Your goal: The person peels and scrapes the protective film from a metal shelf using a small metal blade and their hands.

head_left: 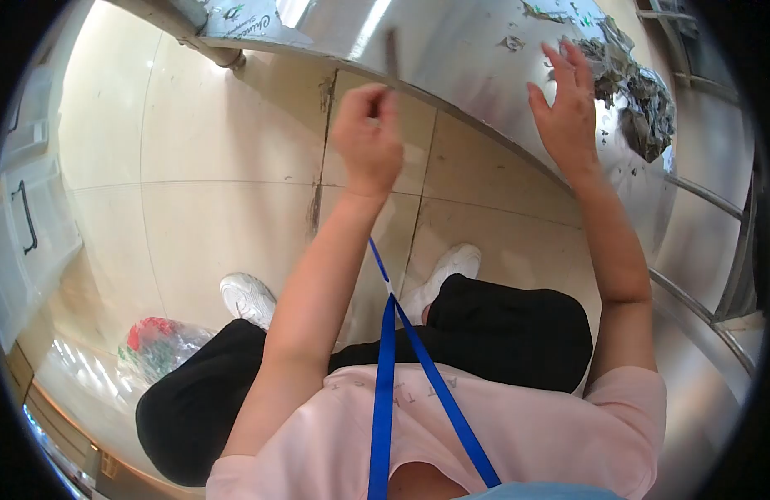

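Observation:
My left hand (367,142) is closed around a thin, dark, flat stick-like tool (392,54), blurred, which points up from the fist. It is held over the near edge of a shiny metal sheet surface (468,71). My right hand (571,112) has its fingers spread over the right part of that surface. Beside its fingertips lies a crumpled heap of torn grey film (647,108); I cannot tell whether they touch it. Smaller peeled scraps (512,43) lie to the left of the right hand.
Printed film (243,18) covers the surface's left end, above a metal leg (231,58). Metal rails (706,196) run along the right. A plastic bag with red and green print (160,346) lies on the tiled floor (227,133). White drawers (35,217) stand at far left.

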Tool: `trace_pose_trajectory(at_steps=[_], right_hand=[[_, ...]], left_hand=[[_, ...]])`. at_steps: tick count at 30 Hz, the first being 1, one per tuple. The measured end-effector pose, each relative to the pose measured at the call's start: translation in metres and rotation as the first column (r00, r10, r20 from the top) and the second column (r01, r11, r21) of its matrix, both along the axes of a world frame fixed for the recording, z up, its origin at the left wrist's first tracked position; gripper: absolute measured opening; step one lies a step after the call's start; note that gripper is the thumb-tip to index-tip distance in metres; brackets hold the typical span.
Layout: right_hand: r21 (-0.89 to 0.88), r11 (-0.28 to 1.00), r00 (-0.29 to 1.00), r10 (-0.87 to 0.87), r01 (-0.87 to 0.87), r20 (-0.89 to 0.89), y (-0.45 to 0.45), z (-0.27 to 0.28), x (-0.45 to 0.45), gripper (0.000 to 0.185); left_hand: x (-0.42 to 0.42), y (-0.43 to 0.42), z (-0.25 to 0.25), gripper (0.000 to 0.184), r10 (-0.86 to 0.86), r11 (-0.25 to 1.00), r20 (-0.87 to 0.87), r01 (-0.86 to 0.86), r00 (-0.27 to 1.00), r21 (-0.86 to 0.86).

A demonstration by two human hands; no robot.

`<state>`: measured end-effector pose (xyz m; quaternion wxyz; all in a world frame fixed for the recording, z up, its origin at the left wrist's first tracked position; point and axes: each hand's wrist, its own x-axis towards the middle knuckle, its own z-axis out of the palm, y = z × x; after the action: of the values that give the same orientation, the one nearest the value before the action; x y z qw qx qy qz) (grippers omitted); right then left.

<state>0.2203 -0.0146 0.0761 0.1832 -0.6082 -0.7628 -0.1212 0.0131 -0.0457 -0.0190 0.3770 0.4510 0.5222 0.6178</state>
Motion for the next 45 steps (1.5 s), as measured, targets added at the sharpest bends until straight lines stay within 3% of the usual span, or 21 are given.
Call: trace_pose_trajectory(at_steps=[1, 2, 4, 5, 8, 11, 13, 14, 16, 19, 20, 22, 25, 26, 32, 35, 38, 41, 45], right_hand=[[-0.288, 0.957, 0.958, -0.07, -0.014, -0.279, -0.008, 0.01, -0.012, 0.029], [-0.544, 0.832, 0.839, -0.217, -0.107, -0.498, -0.017, 0.016, -0.025, 0.03], [-0.7, 0.665, 0.583, -0.47, -0.259, -0.662, -0.03, 0.024, -0.052, 0.031], [-0.736, 0.575, 0.431, -0.598, -0.356, -0.676, -0.032, 0.025, -0.063, 0.033], [-0.749, 0.621, 0.317, -0.68, -0.23, -0.661, -0.039, 0.018, -0.082, 0.031], [-0.797, 0.586, 0.243, -0.76, -0.148, -0.603, -0.037, 0.001, -0.07, 0.028], [-0.822, 0.544, 0.263, -0.779, -0.17, -0.57, -0.037, -0.009, -0.06, 0.025], [-0.835, 0.521, 0.272, -0.789, -0.178, -0.551, -0.038, -0.013, -0.057, 0.024], [-0.778, 0.608, 0.289, -0.724, -0.161, -0.626, -0.04, -0.022, -0.061, 0.024], [-0.696, 0.704, 0.367, -0.616, -0.142, -0.697, -0.04, -0.037, -0.068, 0.024], [-0.671, 0.729, 0.398, -0.58, -0.135, -0.71, -0.042, -0.042, -0.07, 0.025], [-0.619, 0.77, 0.371, -0.535, -0.157, -0.759, -0.042, -0.054, -0.072, 0.025], [-0.583, 0.804, 0.361, -0.511, -0.122, -0.78, -0.043, -0.064, -0.078, 0.026], [-0.575, 0.812, 0.362, -0.509, -0.1, -0.781, -0.043, -0.065, -0.081, 0.025], [-0.663, 0.746, 0.315, -0.642, 0.051, -0.699, -0.044, -0.059, -0.097, 0.027], [-0.613, 0.79, 0.288, -0.594, 0.031, -0.751, -0.048, -0.071, -0.09, 0.027], [-0.541, 0.841, 0.156, -0.532, -0.017, -0.832, -0.048, -0.077, -0.095, 0.026], [-0.571, 0.821, 0.041, -0.569, -0.03, -0.821, -0.046, -0.077, -0.099, 0.025], [-0.596, 0.803, 0.049, -0.595, -0.011, -0.802, -0.046, -0.077, -0.1, 0.024]], left_hand=[[0.004, -0.003, -0.002, 0.006, -0.023, 0.998, -0.131, 0.031, 0.991, 0.06], [0.007, -0.005, -0.002, 0.009, 0.012, 0.989, -0.241, 0.023, 0.971, 0.143], [0.011, -0.01, -0.002, 0.015, 0.102, 0.952, -0.441, 0.042, 0.892, 0.304], [0.012, -0.011, -0.002, 0.017, 0.103, 0.943, -0.469, 0.064, 0.877, 0.326], [0.009, -0.018, -0.005, 0.021, 0.106, 0.92, -0.541, 0.124, 0.834, 0.371], [0.006, -0.025, -0.01, 0.021, 0.095, 0.91, -0.589, 0.17, 0.803, 0.379], [0.005, -0.027, -0.019, 0.022, 0.074, 0.906, -0.613, 0.204, 0.786, 0.371], [0.004, -0.027, -0.023, 0.023, 0.048, 0.916, -0.587, 0.199, 0.808, 0.348], [0.002, -0.027, -0.032, 0.026, 0.001, 0.934, -0.53, 0.188, 0.848, 0.303], [0.011, -0.033, -0.036, 0.032, 0.022, 0.988, -0.193, -0.05, 0.981, -0.143], [0.013, -0.03, -0.037, 0.032, -0.019, 0.952, 0.082, 0.043, 0.996, -0.304], [0.016, -0.016, -0.037, 0.032, 0.044, 0.806, 0.595, 0.323, 0.802, -0.495], [0.019, -0.005, -0.038, 0.024, 0.09, 0.814, 0.869, 0.466, 0.487, -0.346], [0.02, -0.002, -0.035, 0.02, 0.124, 0.82, 0.904, 0.47, 0.409, -0.325], [0.024, 0.007, -0.035, 0.021, 0.136, 0.821, 0.865, 0.433, 0.483, -0.372], [0.027, 0.001, -0.039, 0.022, 0.141, 0.825, 0.879, 0.438, 0.454, -0.359], [0.024, 0.01, -0.043, 0.022, 0.077, 0.858, 0.879, 0.418, 0.47, -0.299], [0.03, 0.014, -0.062, 0.009, 0.098, 0.871, 0.874, 0.384, 0.477, -0.307], [0.026, 0.014, -0.055, 0.019, 0.035, 0.87, 0.856, 0.406, 0.515, -0.28]])
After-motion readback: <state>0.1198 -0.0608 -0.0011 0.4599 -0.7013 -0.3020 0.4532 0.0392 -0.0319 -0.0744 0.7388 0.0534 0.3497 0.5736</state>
